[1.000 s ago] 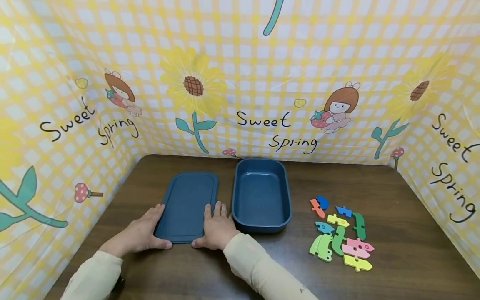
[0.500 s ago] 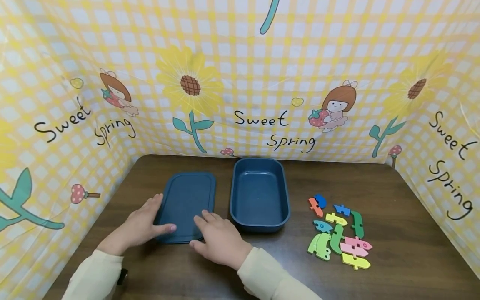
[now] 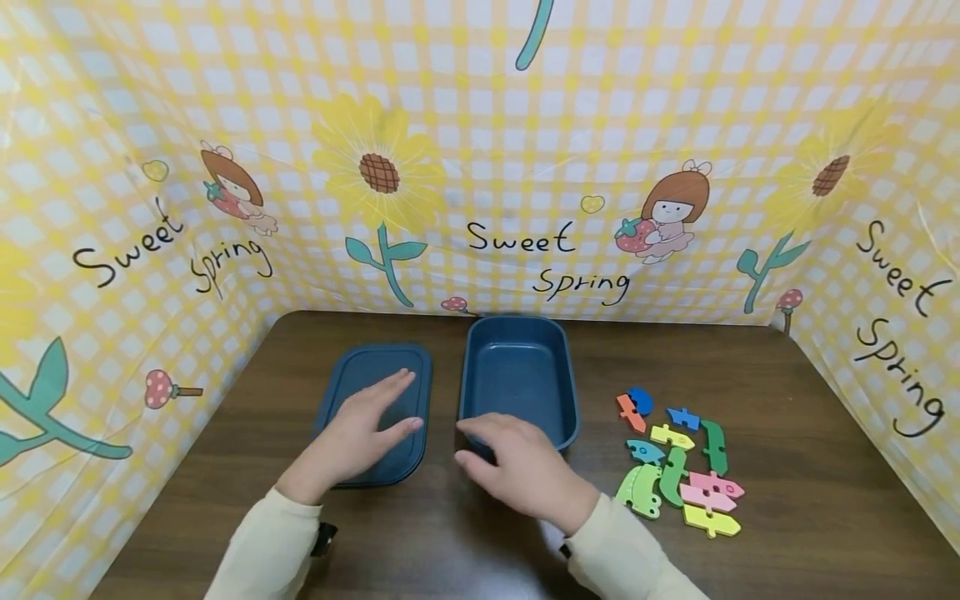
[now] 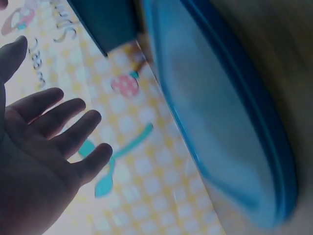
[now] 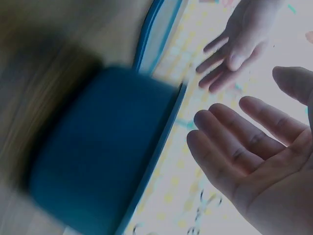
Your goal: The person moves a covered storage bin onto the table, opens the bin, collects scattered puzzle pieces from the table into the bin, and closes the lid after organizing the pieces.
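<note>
A flat dark blue lid (image 3: 360,367) lies on the table at the left. Above it hovers my left hand (image 3: 351,440), fingers extended, palm turned inward, holding nothing. Beside the lid stands a deep rectangular dark blue box (image 3: 517,375), its top uncovered and nothing inside the part I see. My right hand (image 3: 525,471) is raised over the near edge of this box and hides part of its front. In the right wrist view, the fingers of the right hand (image 5: 259,152) are spread loosely and apart from the box wall (image 5: 112,142).
To the right of the box lie several colourful wooden puzzle pieces, among them a green frog-like piece (image 3: 640,493), a yellow arrow-shaped piece (image 3: 711,522) and a dark green piece (image 3: 715,447). A checked cloth (image 3: 480,167) encloses the brown table (image 3: 810,467) at the back and sides.
Both hands have left the lid's sides and risen. The left hand has moved right over the lid, and the right hand has moved right to the box's near edge.
</note>
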Tool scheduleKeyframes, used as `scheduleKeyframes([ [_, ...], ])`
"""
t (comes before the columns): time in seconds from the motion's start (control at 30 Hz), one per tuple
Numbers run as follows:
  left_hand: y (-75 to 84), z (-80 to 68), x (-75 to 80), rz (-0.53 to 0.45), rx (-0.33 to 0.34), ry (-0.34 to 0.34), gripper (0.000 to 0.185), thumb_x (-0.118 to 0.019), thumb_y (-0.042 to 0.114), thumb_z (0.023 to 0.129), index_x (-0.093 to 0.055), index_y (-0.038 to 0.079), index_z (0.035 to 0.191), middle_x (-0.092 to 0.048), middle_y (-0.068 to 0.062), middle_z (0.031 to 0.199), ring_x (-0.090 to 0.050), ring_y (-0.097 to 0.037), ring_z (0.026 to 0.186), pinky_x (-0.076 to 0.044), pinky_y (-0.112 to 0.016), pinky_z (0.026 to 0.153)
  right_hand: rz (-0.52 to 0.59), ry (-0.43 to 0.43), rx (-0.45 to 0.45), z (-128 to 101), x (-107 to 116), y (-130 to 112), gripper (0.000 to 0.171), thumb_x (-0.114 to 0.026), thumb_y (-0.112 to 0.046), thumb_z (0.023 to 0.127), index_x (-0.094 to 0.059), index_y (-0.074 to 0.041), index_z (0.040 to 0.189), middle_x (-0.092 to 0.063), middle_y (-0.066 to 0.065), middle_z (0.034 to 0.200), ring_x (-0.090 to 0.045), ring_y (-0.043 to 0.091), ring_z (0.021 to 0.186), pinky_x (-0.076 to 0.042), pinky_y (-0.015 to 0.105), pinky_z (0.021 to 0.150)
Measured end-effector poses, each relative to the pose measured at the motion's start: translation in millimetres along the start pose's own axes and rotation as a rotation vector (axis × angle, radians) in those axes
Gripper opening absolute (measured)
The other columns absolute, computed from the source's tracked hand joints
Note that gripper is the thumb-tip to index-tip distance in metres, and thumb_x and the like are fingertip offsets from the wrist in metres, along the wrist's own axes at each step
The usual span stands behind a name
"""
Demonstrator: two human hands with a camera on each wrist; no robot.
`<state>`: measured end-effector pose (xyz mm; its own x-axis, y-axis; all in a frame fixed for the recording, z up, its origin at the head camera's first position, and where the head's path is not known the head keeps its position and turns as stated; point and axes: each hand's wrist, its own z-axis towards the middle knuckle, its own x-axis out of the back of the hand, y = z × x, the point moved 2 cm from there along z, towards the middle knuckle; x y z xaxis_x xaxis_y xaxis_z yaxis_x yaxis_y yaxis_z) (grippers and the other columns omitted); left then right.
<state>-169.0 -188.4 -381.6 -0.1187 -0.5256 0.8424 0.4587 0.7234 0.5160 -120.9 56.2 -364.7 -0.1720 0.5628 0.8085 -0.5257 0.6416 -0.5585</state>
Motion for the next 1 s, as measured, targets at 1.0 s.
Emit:
scheduleKeyframes([
  [1.0, 49.3, 41.1, -73.7, 0.017, 0.092, -0.152, 0.106, -0.059, 0.064, 0.094, -0.005, 0.002, 0.161, 0.004, -0.017, 0.167, 0.002, -0.038, 0.152, -0.011, -0.061, 0.117, -0.166, 0.206, -0.313, -109.7, 107.4, 134.8, 0.046, -0.066, -0.026, 0.1, -0.06, -0.001, 0.138, -0.061, 0.021, 0.134, -0.058, 0.043, 0.121, -0.046, 0.063, 0.094],
])
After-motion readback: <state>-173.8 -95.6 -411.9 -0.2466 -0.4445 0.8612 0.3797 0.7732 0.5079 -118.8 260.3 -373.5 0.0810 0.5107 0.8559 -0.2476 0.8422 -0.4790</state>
